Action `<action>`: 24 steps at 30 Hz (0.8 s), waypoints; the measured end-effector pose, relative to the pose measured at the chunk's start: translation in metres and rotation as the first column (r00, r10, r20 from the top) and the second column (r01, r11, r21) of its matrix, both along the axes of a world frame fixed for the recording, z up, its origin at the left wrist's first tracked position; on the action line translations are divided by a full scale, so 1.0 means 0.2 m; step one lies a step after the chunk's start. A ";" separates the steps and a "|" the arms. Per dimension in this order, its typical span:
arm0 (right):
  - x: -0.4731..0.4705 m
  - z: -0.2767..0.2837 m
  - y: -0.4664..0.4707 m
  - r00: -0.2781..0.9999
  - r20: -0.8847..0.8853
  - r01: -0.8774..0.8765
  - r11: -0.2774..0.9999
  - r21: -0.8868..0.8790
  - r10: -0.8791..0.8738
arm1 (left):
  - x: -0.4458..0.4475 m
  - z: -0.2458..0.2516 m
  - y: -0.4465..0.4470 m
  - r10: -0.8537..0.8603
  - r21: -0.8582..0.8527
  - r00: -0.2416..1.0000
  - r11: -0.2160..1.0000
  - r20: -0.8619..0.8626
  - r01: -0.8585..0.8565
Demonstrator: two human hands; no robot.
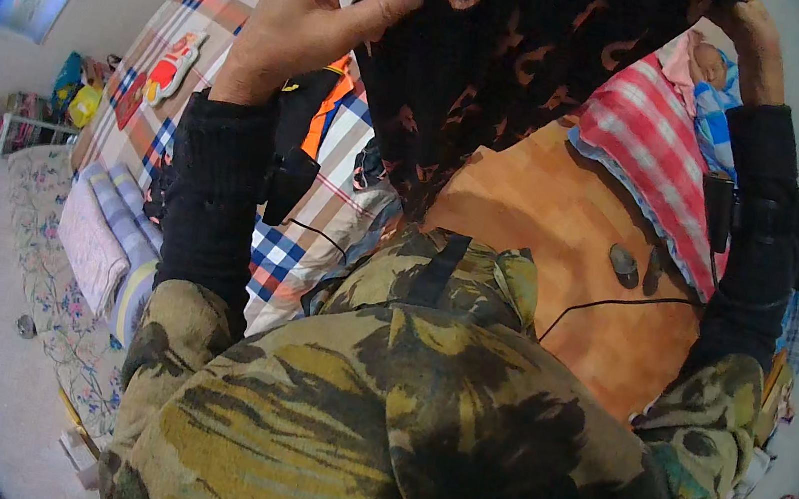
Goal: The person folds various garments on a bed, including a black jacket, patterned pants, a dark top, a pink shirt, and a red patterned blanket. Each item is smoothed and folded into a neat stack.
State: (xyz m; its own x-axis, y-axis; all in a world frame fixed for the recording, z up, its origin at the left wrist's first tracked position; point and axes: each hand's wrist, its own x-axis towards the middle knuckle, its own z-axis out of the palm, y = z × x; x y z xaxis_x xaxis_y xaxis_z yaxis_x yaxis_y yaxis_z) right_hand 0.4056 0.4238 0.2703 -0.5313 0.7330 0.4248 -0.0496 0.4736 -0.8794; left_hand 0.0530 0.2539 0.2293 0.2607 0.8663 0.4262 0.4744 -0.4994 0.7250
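A black cloth garment with an orange-brown pattern (498, 73) hangs stretched between my two hands at the top of the view. My left hand (325, 12) grips its left upper edge, where a striped band shows, with the thumb lying over the cloth. At the upper right, my right hand (748, 45) holds the other corner; its fingertips are partly cut off by the picture's edge. Behind my left forearm, a black and orange cloth item (319, 110) lies on a plaid bedsheet (342, 166). The garment's lower end hangs close to my camouflage clothing.
A baby (711, 67) lies at the upper right beside a red-and-white checked blanket (651, 123). Shoes (623, 265) rest on the orange-brown floor, near a black cable (612, 302). Folded bedding (95, 232) and a cartoon-shaped item (172, 68) are at left.
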 end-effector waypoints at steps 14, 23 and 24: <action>0.20 0.02 -0.49 0.954 -0.154 0.221 0.953 -0.208 -0.255 | 0.23 0.01 0.11 -0.068 0.007 0.930 0.998 0.360 0.070; 0.44 -0.32 -0.10 0.978 0.172 0.115 0.993 0.015 -0.116 | 0.25 -0.11 0.10 -0.079 -0.262 0.932 0.948 0.354 0.179; 0.47 -0.34 -0.09 0.954 0.237 0.177 0.983 0.046 -0.183 | 0.24 -0.12 0.11 -0.085 -0.312 0.933 0.928 0.349 0.202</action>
State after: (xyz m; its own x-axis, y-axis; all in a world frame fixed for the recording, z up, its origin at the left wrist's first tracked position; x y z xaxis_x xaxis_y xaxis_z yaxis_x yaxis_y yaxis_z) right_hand 0.4987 0.4060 0.2016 -0.4795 0.8173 0.3197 0.2493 0.4761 -0.8433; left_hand 0.1011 0.2749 0.2047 0.2914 0.9361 0.1971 0.1264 -0.2419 0.9620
